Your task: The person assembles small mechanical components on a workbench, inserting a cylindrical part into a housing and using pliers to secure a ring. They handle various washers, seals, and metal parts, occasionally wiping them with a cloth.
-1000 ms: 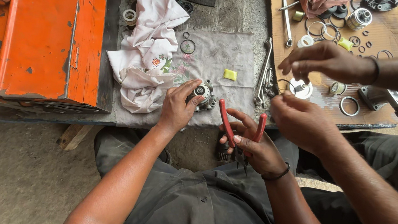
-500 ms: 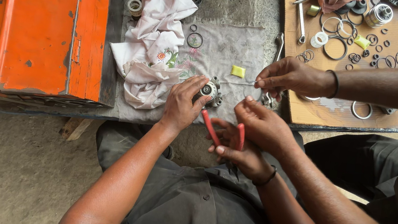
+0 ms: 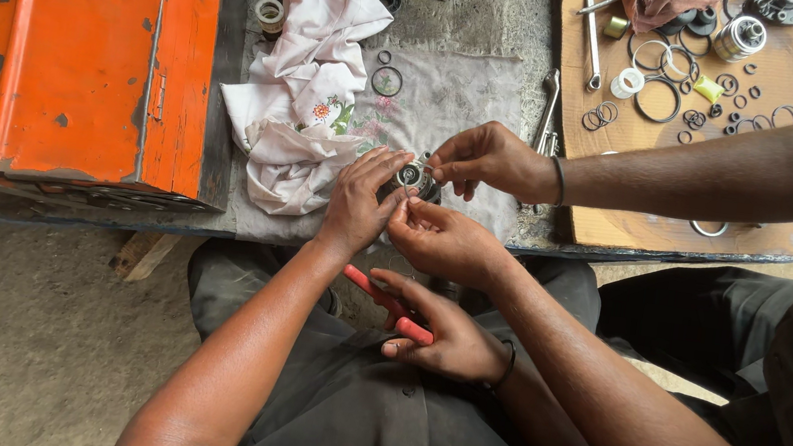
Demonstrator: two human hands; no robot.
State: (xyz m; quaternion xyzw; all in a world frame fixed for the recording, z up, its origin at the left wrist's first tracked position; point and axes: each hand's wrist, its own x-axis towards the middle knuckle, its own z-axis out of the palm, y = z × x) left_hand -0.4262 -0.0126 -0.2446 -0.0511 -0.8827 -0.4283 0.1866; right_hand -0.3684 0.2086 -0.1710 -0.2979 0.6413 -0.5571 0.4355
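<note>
Four hands crowd the bench's front edge beside a dented orange metal toolbox (image 3: 75,47): the wearer's left hand (image 3: 355,206) grips a small round metal bearing part (image 3: 411,175), a co-worker's two hands (image 3: 485,158) pinching it, while the right hand (image 3: 448,335) clasps red-handled pliers (image 3: 389,304) over the lap.

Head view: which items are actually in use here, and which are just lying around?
In use:
- small round metal part, held by left hand
- red-handled pliers in right hand
- a co-worker's two hands on the part

Lying about:
- orange toolbox
- white rag
- rings on cardboard
- wrench
</note>
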